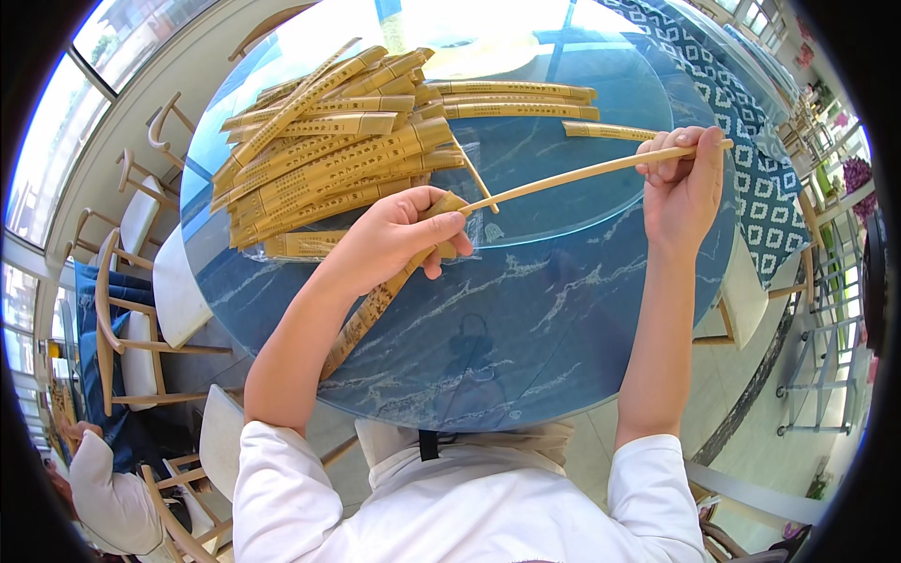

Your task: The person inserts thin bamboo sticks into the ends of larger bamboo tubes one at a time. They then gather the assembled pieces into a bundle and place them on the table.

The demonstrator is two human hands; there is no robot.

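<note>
My left hand is closed around the upper end of a brown printed paper chopstick sleeve, which slants down toward the near table edge. Light wooden chopsticks stick out of the sleeve's mouth and reach across to the right. Their far end is pinched between the thumb and fingers of my right hand. Whether it is one stick or a pair is hard to make out. Left of centre lies a heap of sleeved chopsticks, with a bare thin stick leaning out beside it.
Several sleeved chopsticks lie at the heap's right, and another sleeve sits by my right hand. A glass turntable tops the blue marbled round table. Patterned cloth hangs at right; chairs and a person are at left.
</note>
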